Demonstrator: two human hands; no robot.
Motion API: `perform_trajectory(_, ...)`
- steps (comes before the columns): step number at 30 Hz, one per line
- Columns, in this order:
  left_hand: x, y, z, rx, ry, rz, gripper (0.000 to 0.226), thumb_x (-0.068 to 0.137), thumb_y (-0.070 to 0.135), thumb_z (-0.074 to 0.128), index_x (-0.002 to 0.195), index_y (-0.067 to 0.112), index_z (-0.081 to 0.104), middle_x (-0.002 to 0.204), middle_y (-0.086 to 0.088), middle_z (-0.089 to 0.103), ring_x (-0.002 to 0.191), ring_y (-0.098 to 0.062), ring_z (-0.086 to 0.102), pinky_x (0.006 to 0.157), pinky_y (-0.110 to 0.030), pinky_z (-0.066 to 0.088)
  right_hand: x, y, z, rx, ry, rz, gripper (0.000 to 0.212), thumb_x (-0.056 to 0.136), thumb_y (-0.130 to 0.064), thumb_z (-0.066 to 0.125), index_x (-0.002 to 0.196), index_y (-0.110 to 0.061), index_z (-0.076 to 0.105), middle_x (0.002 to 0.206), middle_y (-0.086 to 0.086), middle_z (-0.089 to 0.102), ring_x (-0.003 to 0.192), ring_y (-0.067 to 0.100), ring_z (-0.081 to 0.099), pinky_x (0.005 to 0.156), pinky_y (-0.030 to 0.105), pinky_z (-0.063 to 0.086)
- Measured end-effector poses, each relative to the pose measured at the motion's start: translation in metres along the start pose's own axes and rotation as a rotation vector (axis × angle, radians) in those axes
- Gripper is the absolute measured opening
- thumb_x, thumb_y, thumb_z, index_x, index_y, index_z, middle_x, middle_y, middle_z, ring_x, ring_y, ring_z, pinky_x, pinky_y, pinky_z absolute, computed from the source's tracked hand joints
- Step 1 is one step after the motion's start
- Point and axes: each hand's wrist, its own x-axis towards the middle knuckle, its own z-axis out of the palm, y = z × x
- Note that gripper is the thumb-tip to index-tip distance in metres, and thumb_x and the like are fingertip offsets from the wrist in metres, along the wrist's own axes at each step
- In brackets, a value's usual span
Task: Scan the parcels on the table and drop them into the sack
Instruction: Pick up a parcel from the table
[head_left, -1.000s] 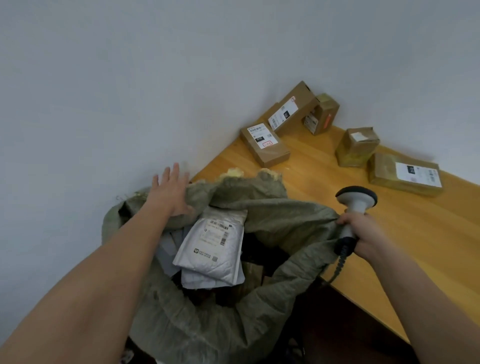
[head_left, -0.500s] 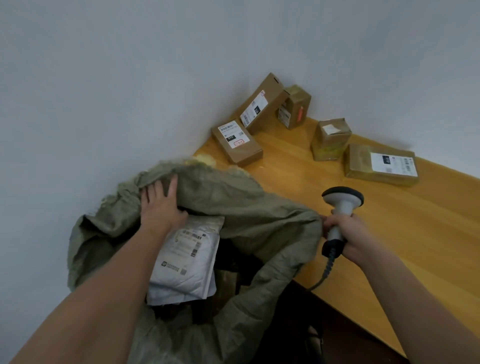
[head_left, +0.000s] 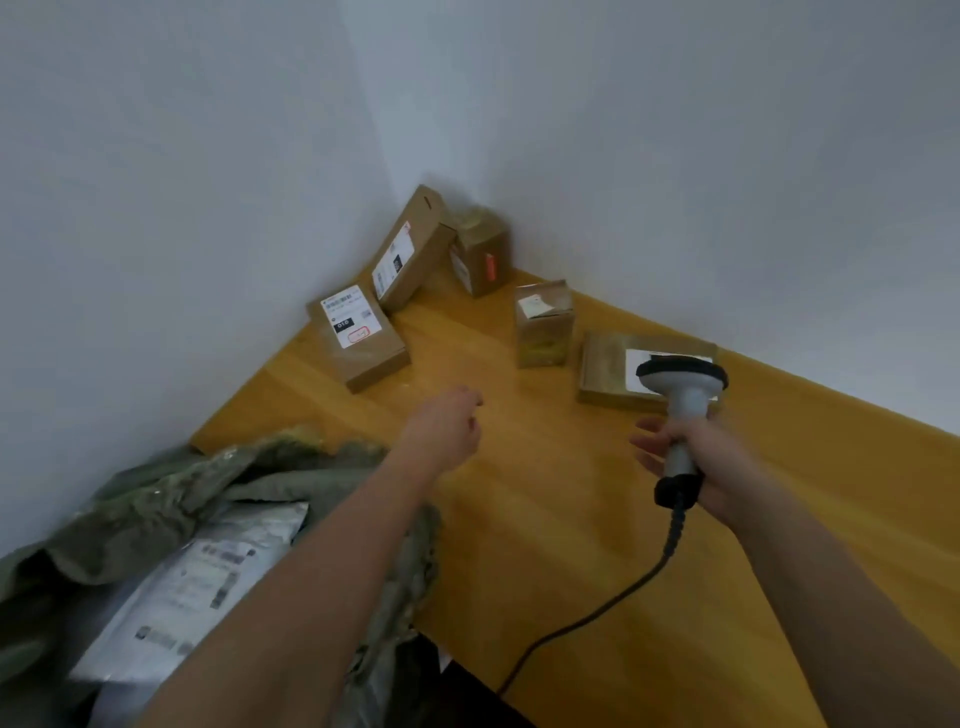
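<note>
Several brown cardboard parcels lie in the far corner of the wooden table: a flat labelled box, a long box leaning on the wall, a small box with a red mark, a taped cube and a flat box partly behind the scanner. My left hand hovers empty over the table, short of the flat labelled box, fingers loosely curled. My right hand grips the grey handheld scanner. The green sack sits at lower left with a white mailer inside.
Two white walls meet behind the parcels. The scanner's black cable trails across the table to its near edge. The table's left corner touches the sack's rim.
My left hand left the sack's rim and reached out over the table toward the parcels. The scanner hand moved forward, and the view swung from the sack to the table.
</note>
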Motion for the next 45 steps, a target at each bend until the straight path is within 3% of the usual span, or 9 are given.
perform_trajectory(9,0.062,0.118,0.038,0.154,-0.125,0.268,0.063,0.095,0.01,0.051,0.152,0.019,0.026,0.16,0.002,0.022,0.134,-0.023,0.043,0.109,-0.038,0.036,0.075,-0.021,-0.064,-0.029,0.145,0.003,0.042,0.085,0.01,0.055,0.118,-0.016,0.049,0.119,0.011,0.054,0.098,0.028,0.056,0.089,0.051,0.055)
perform_trajectory(16,0.1,0.14,0.069,0.22,-0.217,0.195,0.077,0.094,0.015,0.053,0.156,0.014,0.009,0.164,-0.007,0.004,0.151,-0.022,0.002,0.122,-0.047,0.005,0.112,-0.01,-0.091,-0.009,0.203,0.035,0.041,0.087,0.005,0.056,0.116,-0.022,0.049,0.101,0.004,0.054,0.088,0.026,0.055,0.091,0.048,0.05)
perform_trajectory(19,0.104,0.14,0.075,0.229,-0.236,0.162,0.067,0.092,0.028,0.057,0.149,0.013,0.026,0.151,-0.014,0.036,0.142,-0.028,0.029,0.12,-0.044,0.018,0.119,0.0,-0.099,0.076,0.227,0.055,0.041,0.088,0.005,0.056,0.118,-0.022,0.047,0.101,0.004,0.05,0.086,0.025,0.056,0.088,0.043,0.052)
perform_trajectory(21,0.101,0.145,0.074,0.21,-0.114,0.19,0.041,0.095,0.034,0.049,0.131,0.014,0.048,0.114,-0.009,0.062,0.11,-0.025,0.056,0.107,-0.037,0.037,0.122,0.004,-0.1,0.144,0.257,0.065,0.042,0.089,0.005,0.055,0.118,-0.023,0.045,0.1,0.004,0.048,0.087,0.026,0.057,0.083,0.041,0.053)
perform_trajectory(26,0.115,0.144,0.083,0.069,0.122,0.131,0.064,0.089,0.039,0.064,0.142,0.015,0.037,0.139,-0.005,0.044,0.127,-0.023,0.043,0.105,-0.037,0.039,0.124,0.013,-0.097,0.293,0.323,0.075,0.04,0.091,0.004,0.055,0.12,-0.022,0.045,0.102,0.005,0.049,0.093,0.029,0.061,0.083,0.041,0.053)
perform_trajectory(29,0.13,0.141,0.082,-0.078,-0.033,-0.037,0.102,0.079,0.044,0.075,0.154,0.016,0.01,0.156,-0.006,0.025,0.144,-0.026,0.025,0.118,-0.044,0.022,0.122,0.016,-0.097,0.305,0.27,0.086,0.045,0.089,0.007,0.055,0.127,-0.017,0.048,0.112,0.012,0.049,0.088,0.027,0.061,0.089,0.047,0.055)
perform_trajectory(32,0.134,0.142,0.083,-0.201,-0.11,-0.107,0.118,0.075,0.041,0.08,0.156,0.017,-0.002,0.156,-0.008,0.025,0.138,-0.029,0.035,0.113,-0.045,0.033,0.119,0.017,-0.094,0.327,0.208,0.095,0.048,0.088,0.01,0.055,0.129,-0.014,0.048,0.11,0.013,0.049,0.091,0.028,0.06,0.089,0.052,0.054)
perform_trajectory(36,0.112,0.15,0.085,-0.128,-0.291,-0.153,0.085,0.077,0.049,0.077,0.143,0.013,0.037,0.135,-0.013,0.043,0.129,-0.031,0.038,0.105,-0.041,0.038,0.114,0.021,-0.089,0.326,0.191,0.096,0.044,0.089,0.01,0.052,0.123,-0.017,0.047,0.106,0.01,0.058,0.088,0.029,0.061,0.088,0.056,0.053)
perform_trajectory(45,0.056,0.129,0.095,-1.113,-0.454,-0.612,0.056,0.082,0.025,0.079,0.125,0.01,0.046,0.123,-0.01,0.054,0.107,-0.027,0.057,0.084,-0.046,0.058,0.077,0.027,-0.08,0.329,0.164,0.053,0.054,0.088,0.011,0.048,0.131,-0.021,0.047,0.12,0.006,0.066,0.102,0.024,0.064,0.071,0.041,0.052)
